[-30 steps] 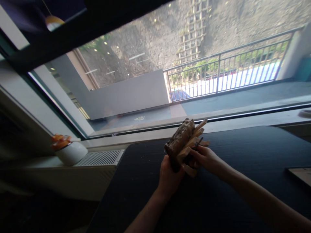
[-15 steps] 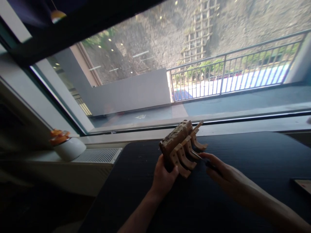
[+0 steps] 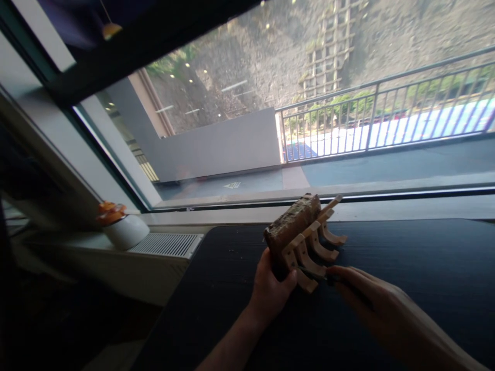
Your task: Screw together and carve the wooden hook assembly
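1. Here, the left hand (image 3: 270, 293) clamps its fingers on a rough, bark-faced rack (image 3: 294, 226) with curved pale hooks (image 3: 320, 250), above the table's (image 3: 417, 247) far edge.
2. The right hand (image 3: 371, 304) pinches a thin dark tool (image 3: 322, 277) at the hooks.

The fingers of my left hand (image 3: 273, 291) vanish behind the wooden rack (image 3: 296, 229); my right hand (image 3: 367, 304) covers most of a thin dark tool (image 3: 319, 276) I can't identify.

Left hand (image 3: 270, 291) clenched tight; right hand (image 3: 365, 301) just beside it, fingertips (image 3: 337, 274) in a narrow pinch.
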### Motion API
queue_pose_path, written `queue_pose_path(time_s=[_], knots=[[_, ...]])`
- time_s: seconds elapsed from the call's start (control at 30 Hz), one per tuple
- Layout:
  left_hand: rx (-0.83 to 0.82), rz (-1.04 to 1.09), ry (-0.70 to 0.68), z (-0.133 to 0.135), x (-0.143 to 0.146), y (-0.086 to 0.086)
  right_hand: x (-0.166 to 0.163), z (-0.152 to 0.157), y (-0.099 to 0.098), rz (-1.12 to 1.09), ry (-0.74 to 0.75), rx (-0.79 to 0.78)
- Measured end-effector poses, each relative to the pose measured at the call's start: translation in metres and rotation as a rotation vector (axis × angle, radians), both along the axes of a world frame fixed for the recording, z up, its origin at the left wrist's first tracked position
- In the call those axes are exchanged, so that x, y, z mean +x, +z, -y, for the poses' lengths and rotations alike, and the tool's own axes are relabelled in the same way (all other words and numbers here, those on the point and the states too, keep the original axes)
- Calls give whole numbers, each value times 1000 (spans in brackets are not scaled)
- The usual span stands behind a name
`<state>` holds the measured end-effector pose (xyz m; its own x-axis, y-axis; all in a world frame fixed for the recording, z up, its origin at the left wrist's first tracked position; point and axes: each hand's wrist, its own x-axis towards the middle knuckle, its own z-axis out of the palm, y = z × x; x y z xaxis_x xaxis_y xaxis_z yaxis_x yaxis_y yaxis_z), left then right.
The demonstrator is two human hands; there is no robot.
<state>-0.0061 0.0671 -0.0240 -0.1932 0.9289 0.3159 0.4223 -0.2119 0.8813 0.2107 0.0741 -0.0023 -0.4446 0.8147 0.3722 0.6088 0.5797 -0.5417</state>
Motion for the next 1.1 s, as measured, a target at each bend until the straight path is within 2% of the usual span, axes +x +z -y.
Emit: queue_pose_path(time_s=[0.13,0.23,0.63,0.87,0.97,1.1], knots=[[15,6,0,1,0,0,2,-6,-16,5,5,19],[17,10,3,1,0,0,2,-6,-20,8,2,56],[-4,-9,16,0,0,3,-4,-1,-12,-52,8,95],[5,2,3,-1,-1,-1,-6,0,-10,-41,15,121],[6,0,4,-1,0,-1,-8,0,-10,-30,16,162],[-5,1,20,0,1,2,-8,4,-5,4,31,317]])
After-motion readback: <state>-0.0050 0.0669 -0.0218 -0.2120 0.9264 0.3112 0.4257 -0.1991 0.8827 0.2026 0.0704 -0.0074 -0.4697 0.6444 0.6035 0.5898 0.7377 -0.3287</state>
